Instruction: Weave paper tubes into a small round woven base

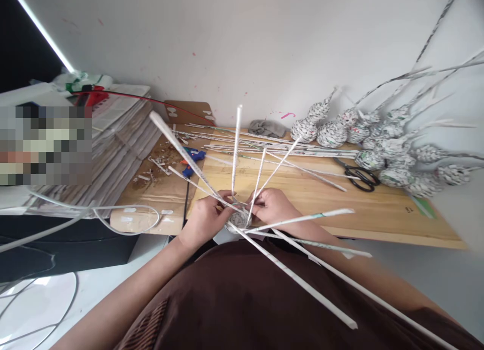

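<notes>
A small round weave of rolled newspaper (239,219) is held at the table's front edge, close to my body. Long paper tubes fan out from it in several directions, one long white tube (302,283) reaching down across the brown shirt. My left hand (207,216) grips the left rim of the weave, thumb and fingers pinched around the base of the tubes. On the other side my right hand (274,206) has its fingers pinched at the right rim, on a paper tube. The fingertips partly cover the weave, so the exact strand in each pinch is hard to see.
Loose paper tubes (280,149) lie along the back of the wooden board (378,209). Black scissors (362,178) sit at the right, before several woven gourd shapes (333,133). To the left are a blue glue gun (193,161), stacked newspapers (128,138) and a white cable (128,207).
</notes>
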`<state>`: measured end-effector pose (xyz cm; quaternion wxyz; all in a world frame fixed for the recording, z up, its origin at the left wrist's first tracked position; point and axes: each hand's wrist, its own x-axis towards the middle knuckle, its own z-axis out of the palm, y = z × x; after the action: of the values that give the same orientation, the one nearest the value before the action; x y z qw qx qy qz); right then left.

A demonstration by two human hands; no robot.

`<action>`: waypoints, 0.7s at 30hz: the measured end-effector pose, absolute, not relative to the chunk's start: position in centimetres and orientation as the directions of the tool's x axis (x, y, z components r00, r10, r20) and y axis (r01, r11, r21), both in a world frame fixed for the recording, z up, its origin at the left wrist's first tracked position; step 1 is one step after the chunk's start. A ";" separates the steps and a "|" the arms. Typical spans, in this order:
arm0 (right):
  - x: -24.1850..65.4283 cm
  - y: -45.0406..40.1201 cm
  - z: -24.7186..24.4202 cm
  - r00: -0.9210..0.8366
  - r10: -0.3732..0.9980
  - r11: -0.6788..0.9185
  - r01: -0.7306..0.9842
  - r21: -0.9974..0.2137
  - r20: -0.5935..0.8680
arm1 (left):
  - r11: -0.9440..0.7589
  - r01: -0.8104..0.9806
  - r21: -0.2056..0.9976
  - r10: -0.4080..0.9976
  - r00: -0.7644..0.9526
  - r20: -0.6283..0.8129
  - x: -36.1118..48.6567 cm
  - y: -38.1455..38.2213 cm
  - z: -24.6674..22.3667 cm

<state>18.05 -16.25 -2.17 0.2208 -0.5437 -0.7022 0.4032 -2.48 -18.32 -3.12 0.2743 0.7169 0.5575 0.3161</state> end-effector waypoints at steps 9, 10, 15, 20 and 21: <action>18.2 -15.3 -1.8 -0.374 0.921 0.165 0.629 -0.760 -0.110 | 0.009 0.225 0.974 0.948 0.307 -0.080 -5.4 -17.0 -3.0; 18.2 -15.3 -1.6 -0.387 0.917 0.187 0.638 -0.747 -0.102 | 0.054 0.201 0.978 0.950 0.292 -0.113 -5.4 -16.6 -3.0; 17.7 -15.4 -0.6 -0.415 0.904 0.229 0.671 -0.705 -0.102 | 0.175 0.195 0.965 0.869 0.431 -0.245 -4.7 -14.3 -2.4; 17.3 -15.4 -0.2 -0.457 0.885 0.272 0.667 -0.694 -0.093 | -0.057 0.414 0.908 0.867 0.472 -0.161 -3.4 -13.9 -1.5; 17.3 -15.4 0.0 -0.467 0.880 0.280 0.658 -0.699 -0.087 | -0.112 0.450 0.886 0.888 0.445 -0.114 -3.2 -14.2 -1.5</action>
<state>17.30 -15.40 -0.01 0.1606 -0.4904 -0.7839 0.3453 -3.19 -14.17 -1.46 0.4698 0.7083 0.4725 0.2331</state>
